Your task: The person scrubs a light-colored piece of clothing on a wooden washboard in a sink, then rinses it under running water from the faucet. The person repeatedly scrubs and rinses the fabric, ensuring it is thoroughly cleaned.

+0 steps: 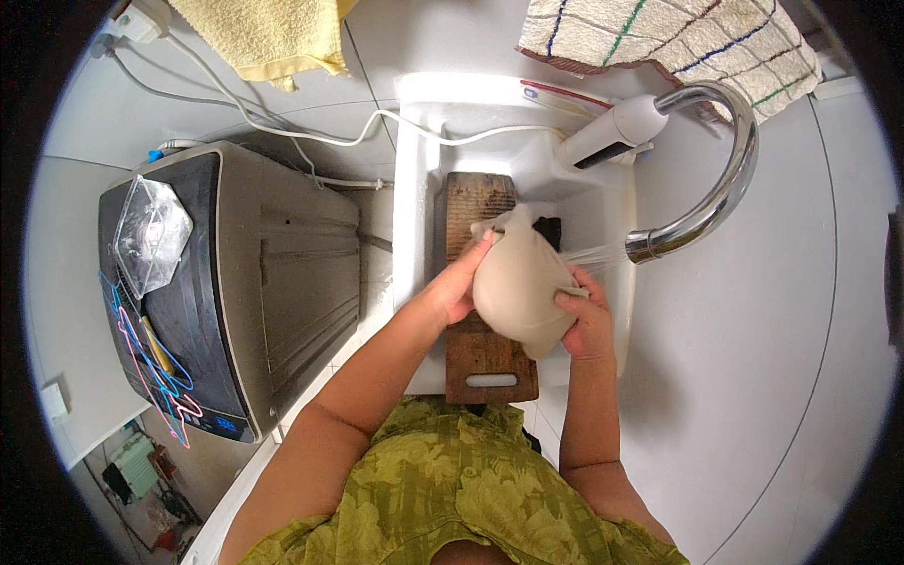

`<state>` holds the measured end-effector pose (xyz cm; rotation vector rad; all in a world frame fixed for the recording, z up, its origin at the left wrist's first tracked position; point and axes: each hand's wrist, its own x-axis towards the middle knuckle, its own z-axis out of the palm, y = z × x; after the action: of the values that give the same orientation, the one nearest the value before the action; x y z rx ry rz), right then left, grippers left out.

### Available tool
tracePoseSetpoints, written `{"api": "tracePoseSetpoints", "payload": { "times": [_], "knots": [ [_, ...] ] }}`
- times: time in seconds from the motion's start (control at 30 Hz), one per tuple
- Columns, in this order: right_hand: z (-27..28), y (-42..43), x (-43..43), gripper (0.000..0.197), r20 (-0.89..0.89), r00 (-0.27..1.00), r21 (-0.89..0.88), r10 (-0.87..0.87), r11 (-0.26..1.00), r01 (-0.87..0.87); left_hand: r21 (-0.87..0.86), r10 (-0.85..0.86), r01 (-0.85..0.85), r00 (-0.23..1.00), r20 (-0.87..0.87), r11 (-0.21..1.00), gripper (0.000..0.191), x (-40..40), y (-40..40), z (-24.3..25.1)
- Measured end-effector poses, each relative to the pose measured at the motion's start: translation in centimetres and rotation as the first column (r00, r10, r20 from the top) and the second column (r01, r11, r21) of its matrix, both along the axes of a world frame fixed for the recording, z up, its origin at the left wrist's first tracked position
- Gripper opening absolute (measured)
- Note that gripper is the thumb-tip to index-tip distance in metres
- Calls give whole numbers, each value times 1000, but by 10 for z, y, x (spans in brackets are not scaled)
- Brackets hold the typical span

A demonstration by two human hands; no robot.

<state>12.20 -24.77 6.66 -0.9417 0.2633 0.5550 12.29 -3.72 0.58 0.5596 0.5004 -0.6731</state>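
Note:
A beige garment (526, 282) with a smooth rounded cup, which looks like a bra, is stretched between my hands over the sink. My left hand (462, 286) grips its left edge, thumb on top. On the right side, my right hand (586, 318) pinches a fold of the same fabric. Water streams from the curved chrome spout (741, 155) toward the garment's right side. Beneath it a wooden washboard (492, 359) with a handle slot lies lengthwise in the white sink (412, 233). Part of a black cloth (549, 232) shows behind the garment.
A washing machine (304, 282) stands left, with a clear plastic container (152, 236), wire hangers (159, 381) and a yellow-handled brush (157, 346) on its lid. A white cord (339, 141) runs to the white faucet body (614, 131). Yellow (275, 35) and checked (671, 39) towels hang above.

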Motion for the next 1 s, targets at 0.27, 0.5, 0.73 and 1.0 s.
{"api": "tracePoseSetpoints", "payload": {
  "times": [0.27, 0.5, 0.73, 1.0],
  "knots": [
    [-28, 8, 14, 52, 26, 999, -321, -48, 946, 54, -198, 153, -167, 984, -87, 966, 48, 4, -21, 8],
    [-68, 12, -4, 67, -217, 976, 47, 26, 999, -16, -96, 20, -35, 988, -153, 995, 53, -4, -37, 27],
    [-66, 12, 18, 47, 241, 946, -306, -217, 908, 286, 270, -8, 5, 1000, 10, 963, 72, -6, -15, 9],
    [-50, 31, 17, 35, 75, 988, -190, -138, 970, 150, 143, 149, -167, 980, 128, 976, 58, 3, -37, 21]
  ]
}}
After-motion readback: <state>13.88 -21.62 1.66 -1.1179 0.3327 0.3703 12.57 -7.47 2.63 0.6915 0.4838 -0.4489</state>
